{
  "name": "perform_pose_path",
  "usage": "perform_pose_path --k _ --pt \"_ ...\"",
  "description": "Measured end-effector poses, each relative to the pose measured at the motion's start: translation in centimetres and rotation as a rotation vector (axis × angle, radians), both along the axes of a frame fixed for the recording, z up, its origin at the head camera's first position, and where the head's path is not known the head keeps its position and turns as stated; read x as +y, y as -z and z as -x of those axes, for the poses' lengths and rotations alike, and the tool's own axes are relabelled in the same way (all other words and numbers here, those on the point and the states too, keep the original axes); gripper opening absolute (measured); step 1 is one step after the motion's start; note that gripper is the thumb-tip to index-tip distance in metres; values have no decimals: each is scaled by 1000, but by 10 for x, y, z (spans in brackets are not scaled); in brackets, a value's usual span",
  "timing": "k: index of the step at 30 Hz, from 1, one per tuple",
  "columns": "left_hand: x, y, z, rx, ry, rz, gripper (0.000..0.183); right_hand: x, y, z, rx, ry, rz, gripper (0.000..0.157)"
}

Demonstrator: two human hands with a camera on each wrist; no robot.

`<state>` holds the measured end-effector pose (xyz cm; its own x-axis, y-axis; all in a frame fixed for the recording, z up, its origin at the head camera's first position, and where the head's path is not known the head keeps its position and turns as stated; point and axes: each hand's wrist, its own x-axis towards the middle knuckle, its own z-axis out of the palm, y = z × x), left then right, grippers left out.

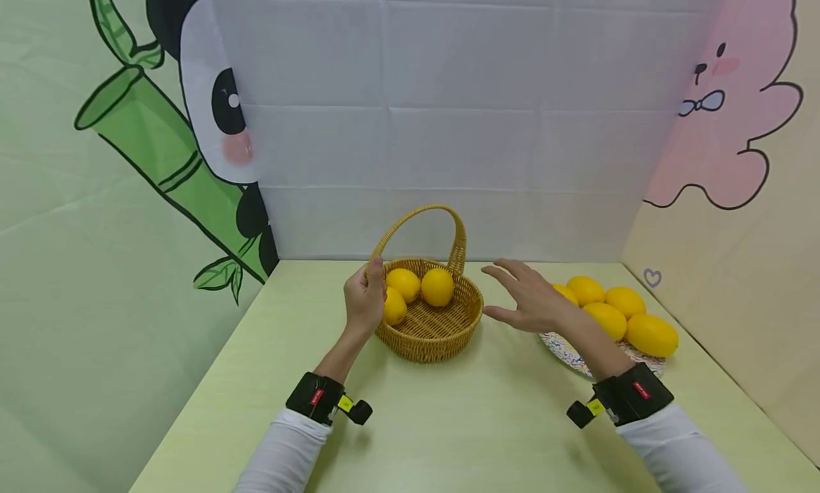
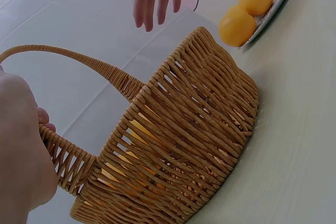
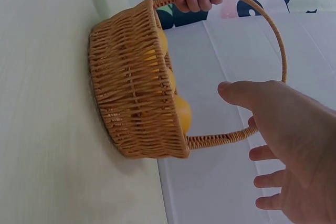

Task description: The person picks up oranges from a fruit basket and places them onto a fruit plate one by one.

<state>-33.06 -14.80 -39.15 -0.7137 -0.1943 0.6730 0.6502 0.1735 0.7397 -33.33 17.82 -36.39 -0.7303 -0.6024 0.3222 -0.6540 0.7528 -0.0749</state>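
A woven wicker basket [image 1: 428, 347] with a tall arched handle [image 1: 458, 251] stands on the table. Three yellow lemons [image 1: 438, 287] lie inside it, toward the back and left. My left hand [image 1: 365, 297] grips the handle low on its left side, fingers curled round it in the right wrist view. Just off the basket's right rim, my right hand [image 1: 528, 297] hovers with fingers spread and holds nothing. Behind and under that forearm, a patterned plate [image 1: 564, 352] carries several more lemons [image 1: 652, 335], partly hidden by the hand.
The pale table [image 1: 448, 429] ends at a white back wall [image 1: 461, 144] close behind the basket. A green panda-printed sheet [image 1: 83, 301] borders the left side and a cream one [image 1: 737, 287] the right, near the plate. Both wrists wear black camera bands [image 1: 634, 393].
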Motion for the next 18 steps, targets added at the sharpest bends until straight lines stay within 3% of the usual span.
perform_pose_path --k 6,18 --pt "0 0 1 -5 0 -6 53 -26 -2 4 3 -65 -2 78" --pt "0 -1 0 5 1 -2 51 -62 -2 23 -77 -109 -19 74"
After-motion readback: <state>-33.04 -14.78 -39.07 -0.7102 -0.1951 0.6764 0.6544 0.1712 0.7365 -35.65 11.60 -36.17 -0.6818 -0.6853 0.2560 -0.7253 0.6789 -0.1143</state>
